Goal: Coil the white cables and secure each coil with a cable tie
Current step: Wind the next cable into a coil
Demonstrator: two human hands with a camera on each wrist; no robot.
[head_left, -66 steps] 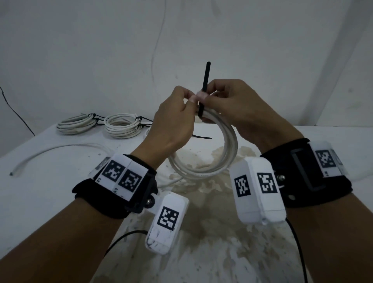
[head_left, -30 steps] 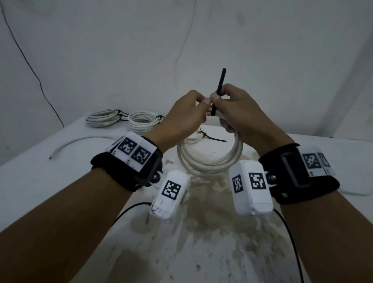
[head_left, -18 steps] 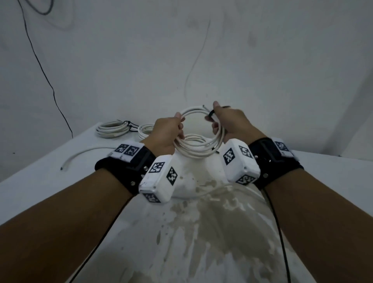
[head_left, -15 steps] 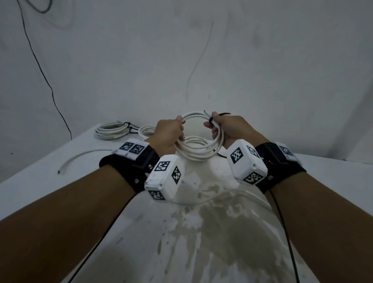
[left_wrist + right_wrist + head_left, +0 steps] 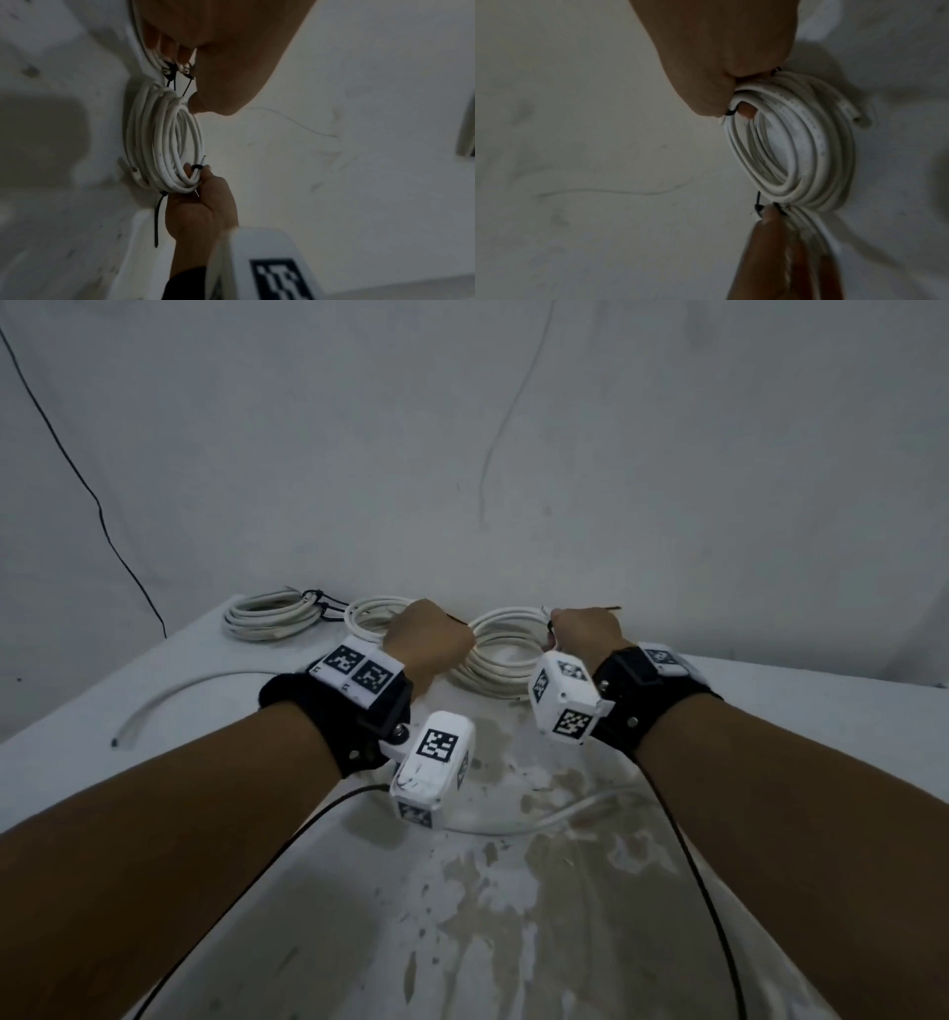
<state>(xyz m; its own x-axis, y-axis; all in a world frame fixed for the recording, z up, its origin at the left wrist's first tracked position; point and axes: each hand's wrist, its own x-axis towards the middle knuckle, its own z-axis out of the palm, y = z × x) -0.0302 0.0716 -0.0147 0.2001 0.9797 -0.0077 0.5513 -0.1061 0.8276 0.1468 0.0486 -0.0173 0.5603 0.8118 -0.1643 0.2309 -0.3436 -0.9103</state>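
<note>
Your right hand [image 5: 583, 634] fingers [image 5: 189, 171] curl around the tied white coil [image 5: 500, 660] at its 3 o'clock; your left hand [image 5: 429, 642] grips 9 o'clock.

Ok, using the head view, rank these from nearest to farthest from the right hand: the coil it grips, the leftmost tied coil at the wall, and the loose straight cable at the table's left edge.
1. The gripped coil, held in the right hand.
2. The leftmost tied coil, far left by the wall.
3. The loose straight cable, at the table's left edge, farthest.
</note>
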